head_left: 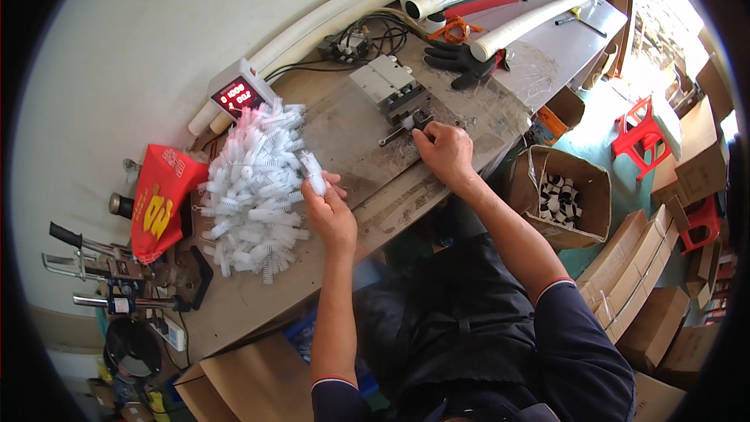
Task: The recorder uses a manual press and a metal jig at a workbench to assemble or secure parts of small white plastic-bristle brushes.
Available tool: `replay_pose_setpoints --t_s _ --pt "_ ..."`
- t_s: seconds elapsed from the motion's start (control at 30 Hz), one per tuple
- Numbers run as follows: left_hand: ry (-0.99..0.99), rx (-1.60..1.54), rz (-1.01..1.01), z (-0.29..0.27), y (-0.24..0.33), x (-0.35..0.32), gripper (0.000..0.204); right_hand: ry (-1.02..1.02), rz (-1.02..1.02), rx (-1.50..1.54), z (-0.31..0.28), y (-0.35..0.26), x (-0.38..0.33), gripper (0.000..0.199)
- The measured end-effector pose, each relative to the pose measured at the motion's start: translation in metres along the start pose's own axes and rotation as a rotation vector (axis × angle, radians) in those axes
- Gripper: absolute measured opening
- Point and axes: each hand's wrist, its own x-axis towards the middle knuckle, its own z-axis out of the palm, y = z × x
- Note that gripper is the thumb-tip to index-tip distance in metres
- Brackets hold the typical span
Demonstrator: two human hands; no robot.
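My left hand (332, 215) is closed around white bristle brushes (312, 174), at the right edge of a large heap of similar small white brushes (254, 195) on the workbench. How many it grips, I cannot tell. My right hand (449, 155) is closed, its thumb and fingers pinched together at the front of a small grey metal machine (384, 82). A small white piece (408, 122) shows at the machine's dark front, just beside those fingertips. Whatever the right fingers hold is hidden. A short metal lever (393, 136) sticks out in front of the machine.
A counter box with red digits (241, 92) stands behind the heap, a red bag (162, 203) to its left. A black glove (459, 64) and pale pipes (531, 25) lie at the back. Right of the bench, a carton (519, 195) holds black and white pieces.
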Motion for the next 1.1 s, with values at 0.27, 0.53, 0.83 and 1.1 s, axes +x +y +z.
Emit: replay_pose_setpoints --t_s 0.27,0.53,0.83,1.1 --pt "-0.094 0.148 0.083 0.021 -0.004 0.014 0.02 -0.012 0.06 0.075 -0.005 -0.001 0.0 0.032" --pt "-0.355 0.691 0.272 0.068 0.024 0.021 0.025 0.009 0.052 0.108 -0.004 0.0 -0.001 0.031" --pt "-0.318 0.781 0.439 0.072 0.017 0.022 0.014 0.027 0.066 0.14 -0.006 -0.001 0.001 0.031" --pt "-0.218 0.728 0.545 0.034 0.006 0.001 0.014 0.028 -0.022 0.439 -0.008 0.004 -0.003 0.019"
